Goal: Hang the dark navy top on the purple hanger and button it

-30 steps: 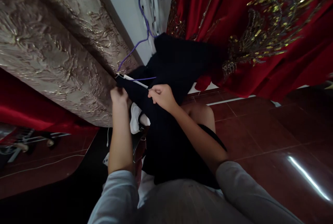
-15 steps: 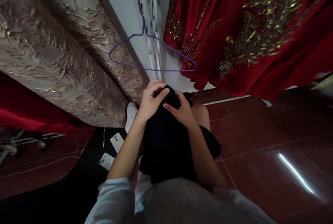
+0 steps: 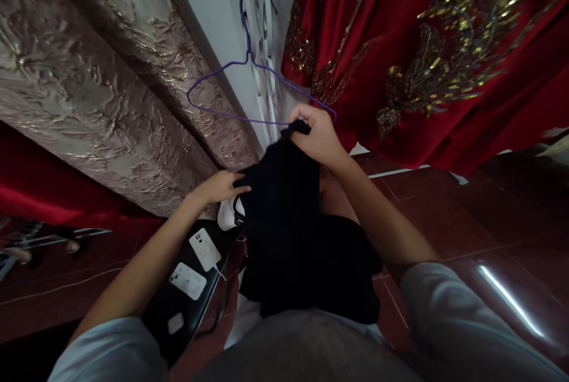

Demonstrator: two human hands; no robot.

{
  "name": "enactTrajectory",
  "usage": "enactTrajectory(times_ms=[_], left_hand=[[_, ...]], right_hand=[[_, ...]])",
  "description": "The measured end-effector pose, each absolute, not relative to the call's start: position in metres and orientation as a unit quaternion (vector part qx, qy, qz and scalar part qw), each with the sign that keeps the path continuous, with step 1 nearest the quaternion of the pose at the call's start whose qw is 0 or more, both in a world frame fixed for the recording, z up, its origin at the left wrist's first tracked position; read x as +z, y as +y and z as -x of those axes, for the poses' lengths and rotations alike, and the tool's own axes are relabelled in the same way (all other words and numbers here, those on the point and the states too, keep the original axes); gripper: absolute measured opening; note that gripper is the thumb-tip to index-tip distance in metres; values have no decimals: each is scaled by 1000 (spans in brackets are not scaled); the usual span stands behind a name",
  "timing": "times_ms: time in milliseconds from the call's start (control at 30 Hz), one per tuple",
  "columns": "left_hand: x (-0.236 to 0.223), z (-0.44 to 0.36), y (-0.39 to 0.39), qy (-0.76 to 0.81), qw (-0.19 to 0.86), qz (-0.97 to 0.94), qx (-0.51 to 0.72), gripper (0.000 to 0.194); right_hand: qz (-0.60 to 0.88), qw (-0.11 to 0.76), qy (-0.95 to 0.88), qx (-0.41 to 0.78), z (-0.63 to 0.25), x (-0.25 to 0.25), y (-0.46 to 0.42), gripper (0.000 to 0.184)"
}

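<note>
A black garment (image 3: 284, 210) is spread over my lap, its upper end raised toward the wall. My right hand (image 3: 317, 133) is closed on the top edge, where the cloth bunches between thumb and fingers. At the garment's left edge, my left hand (image 3: 222, 185) pinches the cloth between thumb and fingers; some of that grip is hard to make out in the dark. Just above hangs a purple wire hanger (image 3: 267, 120) with nothing on it, its lower bar close behind my right hand. The garment's exact kind cannot be told.
Red fabric with gold sequins (image 3: 427, 74) hangs at right, a textured beige-pink drape (image 3: 111, 86) at left. Two phones, one white with a cable (image 3: 205, 249) and one pale (image 3: 187, 281), plus a small white case (image 3: 175, 323), lie on a black surface. A white rack (image 3: 263, 74) stands ahead.
My hands have moved apart. The right one has lifted the garment's top edge up toward the hanger, while the left has shifted left and down to its side edge. The cloth is more spread out.
</note>
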State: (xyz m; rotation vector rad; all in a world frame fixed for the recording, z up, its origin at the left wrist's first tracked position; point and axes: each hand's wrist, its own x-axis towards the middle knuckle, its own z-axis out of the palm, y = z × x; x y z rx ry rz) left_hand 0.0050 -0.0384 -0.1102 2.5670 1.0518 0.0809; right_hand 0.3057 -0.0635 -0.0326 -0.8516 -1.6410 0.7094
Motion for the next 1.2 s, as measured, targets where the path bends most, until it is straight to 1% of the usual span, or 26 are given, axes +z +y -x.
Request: enactTrajectory(times_ms=[33, 100, 200, 267, 333, 367, 433, 500, 533, 567, 633, 700, 733, 800, 867, 933, 1000, 1100, 1200], left_hand=[[-107, 7, -34, 388, 190, -901, 35, 47], [-102, 29, -28, 412, 203, -887, 49, 43], [-103, 55, -26, 447, 219, -867, 40, 29], [-104, 68, -28, 478, 249, -840, 59, 17], [-99, 76, -29, 500, 243, -822, 119, 12], [-92, 79, -29, 501, 212, -824, 159, 12], [-70, 79, -29, 479, 117, -836, 243, 14], [-42, 73, -30, 445, 35, -836, 319, 23], [-28, 67, -30, 432, 18, -834, 344, 29], [-16, 58, -31, 418, 18, -832, 364, 35], [1, 37, -33, 388, 52, -834, 388, 41], [9, 13, -30, 369, 78, -830, 411, 36], [11, 3, -27, 368, 72, -825, 423, 31], [13, -11, -18, 380, 34, -819, 428, 25], [15, -15, -7, 395, 5, -823, 407, 18], [18, -12, 4, 404, 1, -833, 379, 15], [20, -8, 11, 406, 8, -838, 366, 12], [19, -8, 17, 407, 32, -837, 364, 18], [14, -10, 18, 411, 46, -828, 378, 24]], right_hand=[[367, 565, -694, 256, -300, -37, -49, 16], [383, 560, -699, 225, -289, -52, -26, 21], [399, 511, -722, 243, -285, -73, -12, 14], [399, 496, -733, 241, -298, -77, -16, 20], [411, 493, -733, 225, -319, -72, -25, 24], [422, 492, -730, 218, -330, -67, -30, 26], [447, 490, -719, 206, -349, -57, -38, 30], [464, 496, -705, 204, -357, -50, -45, 34], [466, 500, -699, 209, -357, -48, -48, 34], [464, 504, -694, 220, -355, -47, -51, 34], [448, 509, -689, 255, -345, -49, -58, 33], [433, 509, -686, 287, -335, -51, -66, 31], [428, 507, -690, 291, -332, -51, -69, 31], [426, 510, -704, 250, -335, -48, -76, 25], [435, 536, -706, 158, -351, -41, -81, 19], [461, 567, -679, 68, -374, -31, -82, 24], [491, 572, -657, 18, -399, -19, -80, 26], [501, 567, -653, -36, -422, -2, -73, 22], [513, 566, -640, -81, -430, 11, -65, 23]])
